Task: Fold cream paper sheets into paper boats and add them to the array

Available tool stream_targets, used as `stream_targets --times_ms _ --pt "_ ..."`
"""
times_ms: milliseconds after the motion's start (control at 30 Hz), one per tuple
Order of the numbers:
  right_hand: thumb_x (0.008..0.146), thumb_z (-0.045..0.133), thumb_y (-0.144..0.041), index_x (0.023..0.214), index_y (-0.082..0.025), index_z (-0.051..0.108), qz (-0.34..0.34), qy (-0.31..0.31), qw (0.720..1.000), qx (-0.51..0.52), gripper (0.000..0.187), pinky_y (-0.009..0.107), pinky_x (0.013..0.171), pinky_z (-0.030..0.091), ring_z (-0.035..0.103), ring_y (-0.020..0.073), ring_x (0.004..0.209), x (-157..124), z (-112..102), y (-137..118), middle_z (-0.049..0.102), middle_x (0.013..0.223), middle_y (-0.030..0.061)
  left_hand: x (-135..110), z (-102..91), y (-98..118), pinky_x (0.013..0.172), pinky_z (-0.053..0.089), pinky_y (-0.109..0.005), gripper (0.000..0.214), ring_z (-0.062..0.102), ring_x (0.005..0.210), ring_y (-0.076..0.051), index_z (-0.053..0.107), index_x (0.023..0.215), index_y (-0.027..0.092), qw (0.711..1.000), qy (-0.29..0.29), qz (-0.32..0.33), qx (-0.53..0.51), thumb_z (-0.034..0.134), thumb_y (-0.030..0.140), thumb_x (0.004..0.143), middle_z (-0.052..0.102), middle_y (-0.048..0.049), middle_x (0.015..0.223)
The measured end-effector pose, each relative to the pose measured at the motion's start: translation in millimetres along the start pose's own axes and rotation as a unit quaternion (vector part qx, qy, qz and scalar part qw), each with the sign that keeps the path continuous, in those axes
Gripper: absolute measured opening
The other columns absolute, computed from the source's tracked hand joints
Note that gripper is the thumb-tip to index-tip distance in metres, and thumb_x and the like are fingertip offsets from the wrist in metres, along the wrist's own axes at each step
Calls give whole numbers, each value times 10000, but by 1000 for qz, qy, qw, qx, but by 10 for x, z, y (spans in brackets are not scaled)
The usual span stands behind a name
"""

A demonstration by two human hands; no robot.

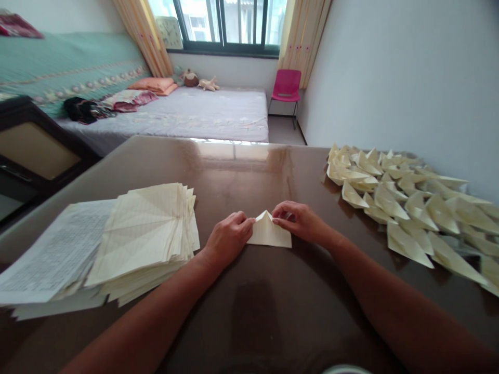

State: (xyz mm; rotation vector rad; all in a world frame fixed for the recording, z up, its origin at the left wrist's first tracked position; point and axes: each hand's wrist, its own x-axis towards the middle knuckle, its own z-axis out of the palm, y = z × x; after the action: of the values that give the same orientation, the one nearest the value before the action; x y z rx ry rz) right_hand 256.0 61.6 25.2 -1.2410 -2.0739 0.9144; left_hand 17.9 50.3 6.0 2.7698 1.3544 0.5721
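Note:
A small folded sheet of cream paper (268, 235) lies on the brown table, its top edge rising to a point in the middle. My left hand (233, 231) is closed at its left side, thumb and fingers pinching the edge. On the other side my right hand (297, 221) grips the sloping edge near the peak between thumb and fingers. The sheet's bottom edge is straight and faces me.
Left on the glossy table (234, 171) is a stack of cream paper sheets (144, 228) overlapping printed white pages (58, 249). Many folded paper boats (390, 200) crowd the right side. A round white rim (346, 370) shows at the bottom edge. Beyond stand a bed (218, 111) and pink chair (286, 85).

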Motion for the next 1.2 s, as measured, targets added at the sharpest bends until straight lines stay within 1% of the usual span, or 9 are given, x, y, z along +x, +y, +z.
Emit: stream_targets --times_ms 167,367,500,600,700,833,967,1067,1200 --pt "813 649 -337 919 -201 642 -32 -5 999 -19 173 252 657 512 612 144 804 0 21 -7 656 989 45 3 -30 -47 660 443 -236 204 567 820 -145 657 1040 247 997 11 -61 46 485 278 934 615 -12 867" --pt "848 570 -149 963 -222 631 -74 75 984 -142 149 283 762 474 582 168 870 7 112 108 681 935 27 -5 -37 48 629 440 -236 295 533 862 -162 579 1217 270 998 -14 11 66 464 240 947 618 -23 886" --pt "901 535 -181 978 -230 647 -116 55 969 -212 144 313 827 436 577 182 913 -8 146 104 706 932 25 16 -31 47 695 475 -265 275 520 901 -184 589 1194 243 994 -30 72 76 461 243 950 617 -45 933" --pt "908 543 -212 1040 -239 654 -141 32 954 -264 175 350 857 417 564 203 973 -17 143 73 711 978 37 33 -48 57 792 492 -293 254 523 991 -190 603 1156 226 993 -46 87 63 448 237 955 621 -55 1046" --pt "907 537 -219 1061 -244 664 -171 -8 951 -258 201 350 885 431 549 200 991 -20 106 43 695 1042 45 44 -100 103 906 480 -341 275 516 1082 -210 597 1155 182 992 -73 92 50 458 306 953 612 -73 1153" --pt "863 612 -353 1117 -234 654 -174 -33 957 -230 283 374 911 456 540 223 1005 -27 44 17 679 1095 58 39 -161 172 930 484 -365 402 520 1125 -247 573 1181 126 985 -116 103 70 509 423 918 606 -111 1201" --pt "786 683 -465 1221 -218 599 -161 -49 960 -223 507 401 914 471 534 248 1030 -41 27 -23 670 1128 82 25 -163 215 895 505 -365 309 539 1128 -259 565 1180 88 979 -142 104 106 514 250 921 618 -145 1173" --pt "784 691 -442 1251 -218 572 -156 -58 961 -221 532 402 920 467 534 248 1040 -54 39 -70 662 1154 91 21 -161 240 865 517 -358 298 557 1112 -258 558 1191 68 977 -142 101 123 481 138 911 628 -161 1140" --pt "807 667 -418 1262 -204 559 -142 -63 957 -245 514 421 929 438 524 260 1065 -69 72 -133 664 1144 107 25 -175 262 817 530 -364 291 573 1080 -267 572 1168 60 975 -143 110 133 470 97 898 631 -172 1121"
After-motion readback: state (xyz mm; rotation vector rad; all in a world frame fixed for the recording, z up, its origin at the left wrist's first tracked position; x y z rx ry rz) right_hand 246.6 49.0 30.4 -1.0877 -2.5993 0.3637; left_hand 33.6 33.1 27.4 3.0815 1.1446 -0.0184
